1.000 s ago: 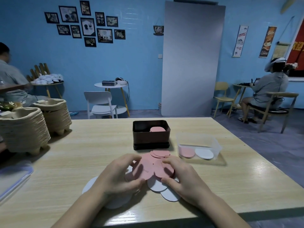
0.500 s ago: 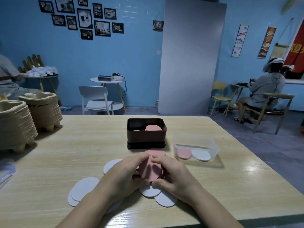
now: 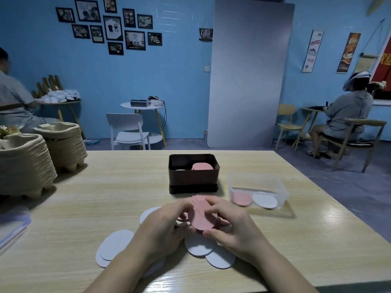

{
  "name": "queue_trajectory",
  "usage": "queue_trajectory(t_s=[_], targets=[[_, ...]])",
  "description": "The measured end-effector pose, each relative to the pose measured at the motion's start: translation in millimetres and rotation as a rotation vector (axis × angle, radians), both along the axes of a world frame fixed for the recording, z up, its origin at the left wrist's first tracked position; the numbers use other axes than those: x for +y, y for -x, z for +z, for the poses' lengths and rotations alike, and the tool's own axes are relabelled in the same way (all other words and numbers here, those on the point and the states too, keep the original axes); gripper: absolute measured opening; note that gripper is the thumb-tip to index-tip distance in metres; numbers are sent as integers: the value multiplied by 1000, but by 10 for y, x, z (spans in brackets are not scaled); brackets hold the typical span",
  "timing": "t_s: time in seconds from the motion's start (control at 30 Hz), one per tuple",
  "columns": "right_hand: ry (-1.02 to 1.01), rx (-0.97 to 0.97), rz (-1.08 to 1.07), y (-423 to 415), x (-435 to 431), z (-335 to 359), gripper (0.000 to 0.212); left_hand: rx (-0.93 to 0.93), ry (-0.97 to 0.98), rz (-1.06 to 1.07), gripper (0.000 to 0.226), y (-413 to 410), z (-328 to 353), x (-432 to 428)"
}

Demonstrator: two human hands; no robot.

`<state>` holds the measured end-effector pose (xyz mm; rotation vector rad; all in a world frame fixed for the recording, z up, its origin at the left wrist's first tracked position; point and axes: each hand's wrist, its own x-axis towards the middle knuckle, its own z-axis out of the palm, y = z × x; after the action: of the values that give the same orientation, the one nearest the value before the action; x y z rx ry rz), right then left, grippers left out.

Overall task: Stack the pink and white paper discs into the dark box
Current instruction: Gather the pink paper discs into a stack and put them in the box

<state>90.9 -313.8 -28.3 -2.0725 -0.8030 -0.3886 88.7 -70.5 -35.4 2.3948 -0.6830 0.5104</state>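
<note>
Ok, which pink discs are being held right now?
The pink stack gripped between left hand and right hand, near the dark box; those in that box and the clear tub lie untouched.

The left hand [image 3: 163, 227] and right hand [image 3: 234, 227] have gathered the fanned pink discs [image 3: 202, 216] into one tilted stack between them.

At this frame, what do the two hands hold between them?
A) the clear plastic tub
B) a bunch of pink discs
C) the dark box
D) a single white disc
B: the left hand and right hand both pinch the gathered pink discs, while the white discs lie on the table and the dark box stands behind, untouched.
</note>
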Motion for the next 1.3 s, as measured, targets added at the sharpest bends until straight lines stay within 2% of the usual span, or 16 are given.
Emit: queue_trajectory(t_s=[0.2, 0.33, 0.53, 0.73, 0.87, 1.0, 1.07, 1.17, 1.3], targets=[[108, -61, -38, 0, 15, -4, 36, -1, 8, 28, 32, -3, -15, 3], [171, -64, -71, 5, 28, -4, 38, 1, -6, 28, 31, 7, -9, 3], [83, -88, -41, 24, 29, 14, 34, 0, -4, 4, 26, 33, 22, -6], [87, -66, -52, 12, -13, 79, 30, 10, 11, 0, 27, 66, 61, -7], [143, -44, -112, -48, -179, 193, 35, 7, 16, 8, 41, 67, 34, 8], [118, -20, -178, -129, -395, 172, 34, -76, -27, -40, 28, 85, 111, -4], [88, 10, -195, -147, -451, 106, 33, -141, -121, -69, 23, 72, 167, -21], [9, 85, -159, -153, -453, 1, 33, -172, -299, -87, 29, 17, 255, -62], [-42, 104, -150, -147, -448, -25, 32, -72, -340, -150, 42, -45, 342, -142]])
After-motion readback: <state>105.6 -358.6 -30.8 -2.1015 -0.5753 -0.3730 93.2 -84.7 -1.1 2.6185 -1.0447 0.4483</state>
